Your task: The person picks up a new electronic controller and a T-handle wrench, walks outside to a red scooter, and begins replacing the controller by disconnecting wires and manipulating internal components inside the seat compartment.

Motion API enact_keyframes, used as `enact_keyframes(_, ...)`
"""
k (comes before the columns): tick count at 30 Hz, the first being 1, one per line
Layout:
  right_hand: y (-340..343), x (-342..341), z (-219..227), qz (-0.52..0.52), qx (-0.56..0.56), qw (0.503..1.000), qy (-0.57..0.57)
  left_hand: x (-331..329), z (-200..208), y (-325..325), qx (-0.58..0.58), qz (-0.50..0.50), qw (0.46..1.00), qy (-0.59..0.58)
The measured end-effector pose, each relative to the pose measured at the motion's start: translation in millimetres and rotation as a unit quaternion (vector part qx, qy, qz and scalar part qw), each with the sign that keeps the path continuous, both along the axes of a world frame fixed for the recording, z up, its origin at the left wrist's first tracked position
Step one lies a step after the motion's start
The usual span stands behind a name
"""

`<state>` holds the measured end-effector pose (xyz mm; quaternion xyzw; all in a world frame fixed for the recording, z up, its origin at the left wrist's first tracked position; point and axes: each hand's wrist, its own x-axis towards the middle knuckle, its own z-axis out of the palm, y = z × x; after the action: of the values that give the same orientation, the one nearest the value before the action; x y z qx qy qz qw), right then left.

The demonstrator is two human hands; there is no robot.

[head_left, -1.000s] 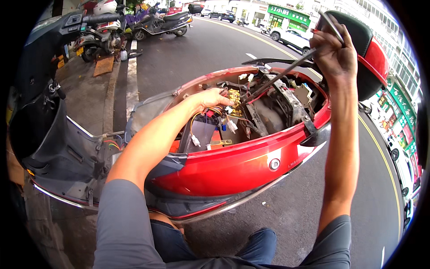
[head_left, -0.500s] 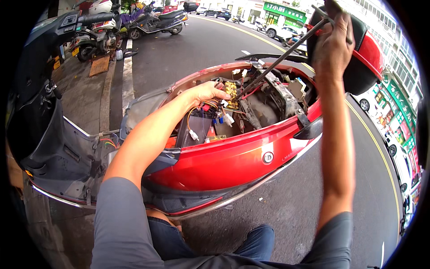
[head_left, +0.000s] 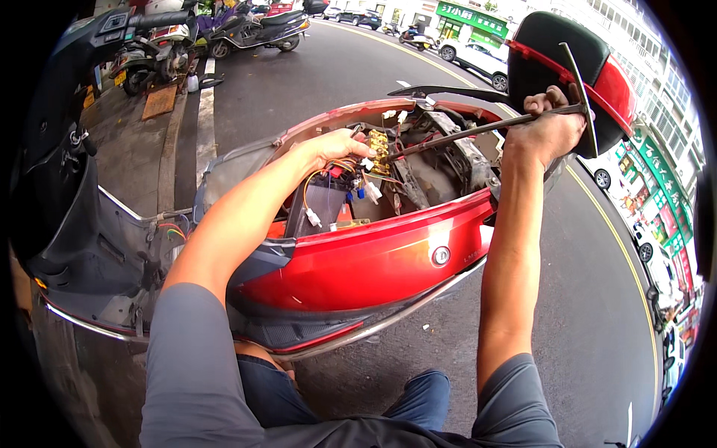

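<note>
My right hand (head_left: 544, 127) is closed around the top of a long T-handle wrench (head_left: 463, 136), just below its crossbar. The shaft slants down to the left, and its tip meets a yellow-and-black patterned piece (head_left: 379, 149) inside the opened body of a red scooter (head_left: 358, 272). My left hand (head_left: 345, 147) has its fingers closed on the near left side of that patterned piece, which I cannot name more exactly. White plug connectors (head_left: 371, 191) and coloured wires (head_left: 314, 183) hang beside it, over a dark box (head_left: 323, 205).
A red and black top box (head_left: 549, 60) stands behind the scooter's rear. The front footwell (head_left: 104, 246) lies to the left. Parked scooters (head_left: 254, 33) stand at the far left, and a white car (head_left: 478, 61) is on the road beyond.
My right hand has come down, tilting the wrench from steep to nearly level. Its crossbar now shows clearly. My left hand keeps its hold on the patterned piece.
</note>
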<state>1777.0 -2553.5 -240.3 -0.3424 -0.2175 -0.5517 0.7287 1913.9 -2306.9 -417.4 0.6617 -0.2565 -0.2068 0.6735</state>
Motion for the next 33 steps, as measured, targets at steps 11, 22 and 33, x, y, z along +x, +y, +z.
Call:
enact_keyframes(11, -33, -32, -46, 0.348, -0.008, 0.930, 0.120, -3, 5, -1, 0.036, 0.012, 0.999, 0.007)
enact_keyframes(22, 17, -39, -68, 0.042, -0.123, 0.990, 0.062, 0, 0, 1, 0.012, -0.001, 1.000, 0.025)
enact_keyframes(33, -29, -76, -57, -0.279, -0.390, 0.838, 0.261, 31, -18, 16, 0.136, 0.092, 0.984, -0.074)
